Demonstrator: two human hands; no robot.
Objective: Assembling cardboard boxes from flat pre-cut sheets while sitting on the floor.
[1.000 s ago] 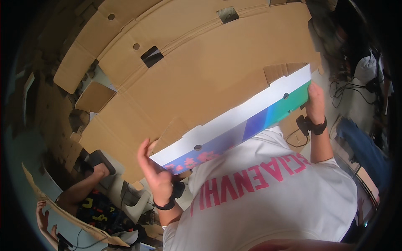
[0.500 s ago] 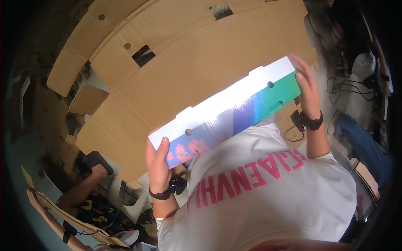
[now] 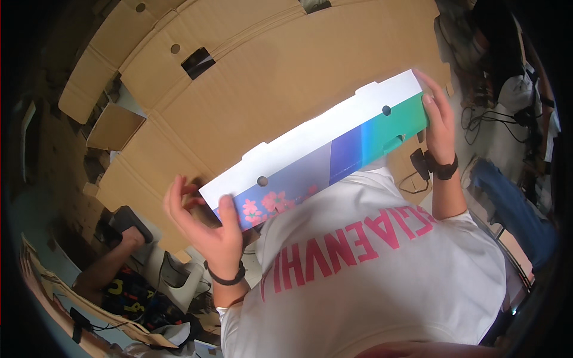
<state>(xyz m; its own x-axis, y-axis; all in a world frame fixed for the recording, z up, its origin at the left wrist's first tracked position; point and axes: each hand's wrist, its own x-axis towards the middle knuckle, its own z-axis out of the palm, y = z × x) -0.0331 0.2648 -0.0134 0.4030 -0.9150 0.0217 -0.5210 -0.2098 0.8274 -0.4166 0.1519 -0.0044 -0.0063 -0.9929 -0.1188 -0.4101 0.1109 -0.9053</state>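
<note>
Flower-printed carton (image 3: 346,152) seemingly folded, tabs (image 3: 367,89) untucked | right hand (image 3: 440,128) pinches its right end; left hand (image 3: 213,237) splayed, thumb touching it | cardboard sheet (image 3: 268,101) beyond it, unfolded

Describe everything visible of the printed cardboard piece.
The printed cardboard piece is long, slanting up rightward in front of a brown cardboard sheet. A notched white band tops blue, purple and green print with pink flowers; two round holes show. The right hand holds one end; the left hand's thumb overlaps the other.

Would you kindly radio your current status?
Right hand on right end of long white-blue-green cardboard box; left hand, fingers spread, thumb at left end. Creased brown cardboard behind.
</note>
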